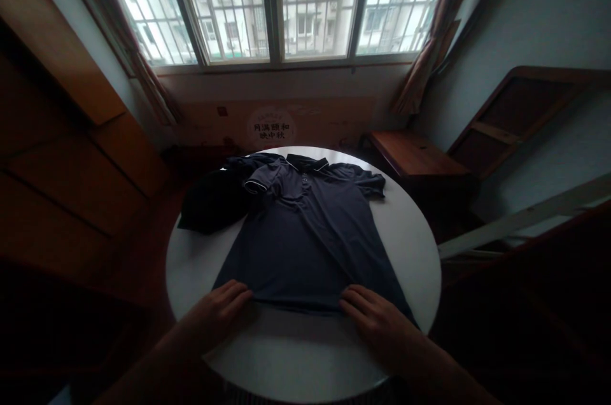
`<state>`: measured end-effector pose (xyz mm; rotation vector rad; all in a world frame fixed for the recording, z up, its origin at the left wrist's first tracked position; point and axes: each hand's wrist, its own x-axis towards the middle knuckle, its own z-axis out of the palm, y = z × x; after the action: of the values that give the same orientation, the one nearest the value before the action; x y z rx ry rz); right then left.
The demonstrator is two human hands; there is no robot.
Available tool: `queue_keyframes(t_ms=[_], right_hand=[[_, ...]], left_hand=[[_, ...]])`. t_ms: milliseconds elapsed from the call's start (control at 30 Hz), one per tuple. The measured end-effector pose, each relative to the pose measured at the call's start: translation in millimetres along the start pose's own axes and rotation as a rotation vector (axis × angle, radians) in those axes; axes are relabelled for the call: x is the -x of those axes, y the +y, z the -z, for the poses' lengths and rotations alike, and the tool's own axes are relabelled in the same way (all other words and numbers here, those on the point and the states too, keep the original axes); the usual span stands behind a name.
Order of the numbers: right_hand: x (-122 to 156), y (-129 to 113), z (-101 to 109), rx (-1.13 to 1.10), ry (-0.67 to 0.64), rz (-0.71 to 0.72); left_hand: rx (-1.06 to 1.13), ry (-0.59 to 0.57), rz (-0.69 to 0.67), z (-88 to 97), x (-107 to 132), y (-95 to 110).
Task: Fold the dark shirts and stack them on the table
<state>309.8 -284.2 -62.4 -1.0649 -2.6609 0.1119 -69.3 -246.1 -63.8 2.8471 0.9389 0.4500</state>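
Note:
A dark blue-grey polo shirt [310, 233] lies spread front side up, its collar toward the window and its hem toward me. White piping edges the collar and the left-lying sleeve. My left hand [231, 303] grips the hem near its left end, fingers curled over the cloth. Farther right along the same hem, my right hand [367, 309] is closed on the fabric, with the thumb side hidden underneath. Between the two hands the hem runs almost straight, slightly above the near part of the table.
The round white table [305, 354] carries a heap of black clothing [214, 201] at its left. Behind it stands a long printed box [329, 118] under the barred window. A wooden bench [415, 153] is at right, and wooden cabinets [71, 156] line the left.

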Motion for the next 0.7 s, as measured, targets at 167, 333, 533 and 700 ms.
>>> queue_keyframes(t_ms=[167,333,533,700], right_hand=[[14,28,16,0.111,0.053,-0.147],[34,37,47,-0.002,-0.024,-0.215],[49,46,63,-0.417,-0.165,-0.172],[-23,96,72,-0.604,-0.187,-0.217]], left_hand=[[0.064,0.114,0.152,9.9,0,-3],[0.138,0.073,0.121,23.1,8,-4],[0.248,-0.236,0.153,37.3,0,1],[0.050,-0.001,0.408,61.9,-76,-47]])
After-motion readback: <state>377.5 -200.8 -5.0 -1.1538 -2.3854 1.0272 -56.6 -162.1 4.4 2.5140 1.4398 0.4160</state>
